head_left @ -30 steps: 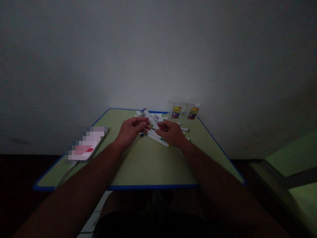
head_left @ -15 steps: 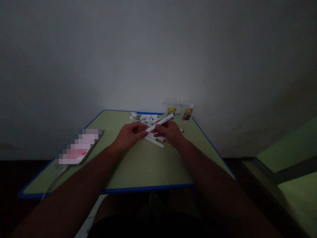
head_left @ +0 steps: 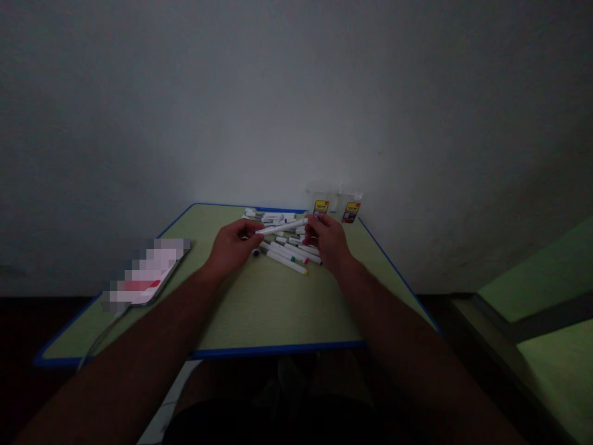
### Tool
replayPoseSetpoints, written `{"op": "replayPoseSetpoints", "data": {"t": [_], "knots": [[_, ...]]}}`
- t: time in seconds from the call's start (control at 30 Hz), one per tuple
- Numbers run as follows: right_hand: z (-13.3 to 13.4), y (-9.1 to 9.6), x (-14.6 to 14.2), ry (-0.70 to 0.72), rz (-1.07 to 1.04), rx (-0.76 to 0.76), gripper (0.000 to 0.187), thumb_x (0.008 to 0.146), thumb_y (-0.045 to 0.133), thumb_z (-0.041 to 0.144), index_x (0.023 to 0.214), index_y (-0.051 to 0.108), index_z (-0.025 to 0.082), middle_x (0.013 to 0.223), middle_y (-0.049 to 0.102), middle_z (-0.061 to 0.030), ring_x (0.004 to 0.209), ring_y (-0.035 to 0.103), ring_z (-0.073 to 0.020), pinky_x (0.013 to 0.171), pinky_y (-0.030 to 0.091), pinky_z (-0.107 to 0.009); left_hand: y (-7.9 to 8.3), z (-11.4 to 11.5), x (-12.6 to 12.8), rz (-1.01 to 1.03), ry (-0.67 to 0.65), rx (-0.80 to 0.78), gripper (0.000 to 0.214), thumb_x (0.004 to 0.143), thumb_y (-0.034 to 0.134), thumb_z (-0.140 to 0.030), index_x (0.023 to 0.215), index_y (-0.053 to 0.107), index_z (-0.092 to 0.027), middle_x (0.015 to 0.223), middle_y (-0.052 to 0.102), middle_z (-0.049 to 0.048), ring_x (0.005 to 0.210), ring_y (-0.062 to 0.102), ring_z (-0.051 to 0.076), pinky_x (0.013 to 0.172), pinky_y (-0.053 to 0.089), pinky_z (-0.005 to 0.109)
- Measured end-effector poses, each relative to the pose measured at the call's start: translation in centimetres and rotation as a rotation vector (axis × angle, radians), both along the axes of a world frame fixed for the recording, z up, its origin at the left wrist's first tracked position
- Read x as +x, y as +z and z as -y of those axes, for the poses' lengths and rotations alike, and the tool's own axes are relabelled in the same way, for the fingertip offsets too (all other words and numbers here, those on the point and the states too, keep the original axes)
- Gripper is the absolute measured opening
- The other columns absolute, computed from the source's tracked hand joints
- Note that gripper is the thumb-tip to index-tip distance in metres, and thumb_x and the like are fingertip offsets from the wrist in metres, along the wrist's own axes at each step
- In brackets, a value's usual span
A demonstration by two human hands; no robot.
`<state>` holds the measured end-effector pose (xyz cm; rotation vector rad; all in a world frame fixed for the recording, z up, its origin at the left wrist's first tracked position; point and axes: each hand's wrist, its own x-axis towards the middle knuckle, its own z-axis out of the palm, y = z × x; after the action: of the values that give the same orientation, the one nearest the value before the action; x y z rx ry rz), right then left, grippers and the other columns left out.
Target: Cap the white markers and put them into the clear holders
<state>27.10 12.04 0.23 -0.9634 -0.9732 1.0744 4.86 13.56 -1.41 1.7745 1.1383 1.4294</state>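
Note:
A white marker (head_left: pixel 283 227) is held nearly level above the table, slanting slightly up to the right. My left hand (head_left: pixel 235 244) pinches its left end between thumb and fingers. At its right end, my right hand (head_left: pixel 327 238) grips the cap, where a bit of purple shows. Beneath and behind lie several more white markers. One with a yellow end (head_left: pixel 290 264) is nearest me, beside others with green, pink and dark ends. Another dark-ended marker (head_left: pixel 256 252) is partly hidden by my left hand.
Two clear plastic cases (head_left: pixel 351 210) with yellow and dark labels stand at the back right, against the wall. A tablet-like device (head_left: pixel 162 272), blurred, lies at the left with a cable (head_left: pixel 99 337). The pale table (head_left: pixel 278 315) has a blue edge.
The held marker has turned from a steep slant to almost level. My left hand has shifted left, my right hand now sits at the marker's right end, and more loose markers show beneath.

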Motion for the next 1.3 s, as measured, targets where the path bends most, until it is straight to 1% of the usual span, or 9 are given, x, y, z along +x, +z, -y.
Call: {"op": "replayPoseSetpoints", "data": {"t": [0.33,0.5,0.63,0.73,0.83,0.97,1.07,1.2,1.3], "knots": [[-0.2,0.2,0.2,-0.102,-0.005,-0.023,0.019,0.076,0.077,0.032,0.082,0.065,0.019,0.065,0.062,0.0043,0.053,0.057,-0.0093,0.046,0.052,-0.022,-0.2,-0.4,-0.3,-0.025,0.033,0.032,0.025,0.069,0.077,-0.022,0.093,0.078,-0.018,0.077,0.07,0.0019,0.069,0.062,0.016,0.069,0.051,0.032],[-0.1,0.3,0.3,-0.09,0.015,-0.004,0.021,0.073,0.08,0.029,0.088,0.069,0.019,0.067,0.065,0.0034,0.055,0.06,-0.0099,0.048,0.053,-0.022,-0.1,-0.4,-0.3,0.004,0.04,0.012,0.024,0.065,0.076,-0.019,0.089,0.077,-0.019,0.078,0.072,0.0025,0.069,0.063,0.016,0.067,0.051,0.03],[-0.1,0.5,0.3,-0.102,0.008,0.002,0.018,0.074,0.079,0.026,0.086,0.067,0.018,0.068,0.067,0.0025,0.055,0.061,-0.0102,0.047,0.053,-0.021,0.2,-0.2,-0.2,0.009,0.047,0.011,0.022,0.065,0.075,-0.017,0.087,0.077,-0.019,0.074,0.07,0.0012,0.066,0.062,0.015,0.065,0.05,0.028],[-0.1,0.7,0.4,-0.132,-0.006,0.019,0.02,0.072,0.08,0.025,0.082,0.064,0.018,0.066,0.067,0.0026,0.054,0.062,-0.0106,0.046,0.053,-0.021,0.4,0.0,0.0,-0.013,0.063,0.014,0.022,0.066,0.074,-0.019,0.089,0.076,-0.018,0.074,0.07,0.0012,0.066,0.063,0.015,0.065,0.05,0.028],[-0.2,1.4,0.9,-0.172,-0.02,0.048,0.02,0.072,0.08,0.024,0.082,0.063,0.017,0.065,0.067,0.0026,0.053,0.062,-0.0109,0.044,0.052,-0.021,0.4,0.1,0.1,-0.042,0.075,0.038,0.02,0.07,0.073,-0.024,0.089,0.075,-0.019,0.078,0.072,0.0025,0.071,0.065,0.017,0.069,0.051,0.03],[-0.6,2.9,2.6,-0.289,-0.047,0.086,0.017,0.075,0.076,0.022,0.085,0.063,0.018,0.065,0.066,0.0031,0.054,0.063,-0.011,0.045,0.053,-0.021,-0.1,-0.2,0.0,-0.134,0.133,0.123,0.017,0.076,0.069,-0.028,0.09,0.075,-0.02,0.082,0.073,0.0043,0.071,0.065,0.018,0.071,0.052,0.031],[-1.1,4.3,4.4,-0.418,-0.049,0.117,0.017,0.076,0.075,0.02,0.087,0.063,0.018,0.068,0.067,0.0031,0.055,0.063,-0.0097,0.045,0.051,-0.018,-0.8,-0.6,-0.3,-0.277,0.161,0.174,0.02,0.077,0.069,-0.03,0.094,0.077,-0.022,0.089,0.074,0.0071,0.079,0.067,0.023,0.078,0.053,0.036],[-1.9,5.9,7.2,-0.588,-0.04,0.146,0.016,0.078,0.074,0.021,0.088,0.062,0.019,0.068,0.066,0.0039,0.054,0.063,-0.0094,0.044,0.05,-0.017,-1.0,-0.5,-0.3,-0.457,0.16,0.143,0.026,0.08,0.064,-0.029,0.1,0.079,-0.021,0.1,0.076,0.0101,0.095,0.068,0.028,0.091,0.052,0.043],[-2.4,7.2,9.3,-0.688,-0.024,0.179,0.013,0.081,0.07,0.016,0.09,0.061,0.019,0.072,0.069,0.0016,0.06,0.066,-0.011,0.046,0.051,-0.017,-0.7,-0.2,-0.2,-0.514,0.162,0.123,0.03,0.083,0.061,-0.029,0.105,0.078,-0.019,0.104,0.076,0.0111,0.098,0.068,0.029,0.094,0.051,0.044]]}}
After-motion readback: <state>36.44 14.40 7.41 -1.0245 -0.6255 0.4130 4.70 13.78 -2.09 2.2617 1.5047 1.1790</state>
